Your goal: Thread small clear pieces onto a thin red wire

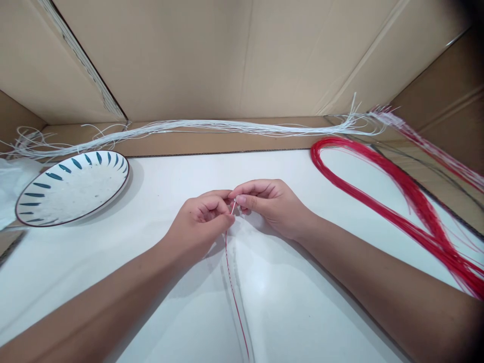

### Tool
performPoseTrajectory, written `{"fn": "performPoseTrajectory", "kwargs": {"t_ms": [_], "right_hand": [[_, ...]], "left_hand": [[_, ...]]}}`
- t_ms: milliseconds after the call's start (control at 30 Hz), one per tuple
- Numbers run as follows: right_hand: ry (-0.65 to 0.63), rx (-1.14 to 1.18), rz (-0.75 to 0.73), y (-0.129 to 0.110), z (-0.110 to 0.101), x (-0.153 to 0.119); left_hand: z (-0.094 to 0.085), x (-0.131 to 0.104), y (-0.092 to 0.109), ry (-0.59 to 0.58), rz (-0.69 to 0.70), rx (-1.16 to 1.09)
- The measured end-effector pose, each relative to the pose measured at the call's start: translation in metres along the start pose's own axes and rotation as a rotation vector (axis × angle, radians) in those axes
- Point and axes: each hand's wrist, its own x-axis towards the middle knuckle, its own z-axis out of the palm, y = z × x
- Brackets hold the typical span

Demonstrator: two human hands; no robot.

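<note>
My left hand (207, 217) pinches a thin red cord (232, 282) between thumb and index finger, near the middle of the white tabletop. My right hand (270, 204) meets it fingertip to fingertip and is closed on the upper end of the same cord, where a small white piece shows between the thumbs. What that white piece is, I cannot make out. Below my left hand the cord hangs down toward the near edge and looks twisted with a paler strand along part of its length.
A plate (71, 187) with dark blue strokes stands at the left, beside a clear plastic bag (17, 189). White cords (212, 126) lie along the cardboard wall (189, 55). At the right are a looped bundle of red cords (378, 201) and red-and-white strands (434, 141).
</note>
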Motion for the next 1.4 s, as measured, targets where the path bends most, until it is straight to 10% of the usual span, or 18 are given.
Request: {"fn": "performPoseTrajectory", "kwargs": {"t_ms": [1400], "right_hand": [[0.025,0.005,-0.005,0.0003,-0.0004,0.0004]], "left_hand": [[-0.0005,-0.0010,-0.0020,0.019,-0.029,-0.010]]}}
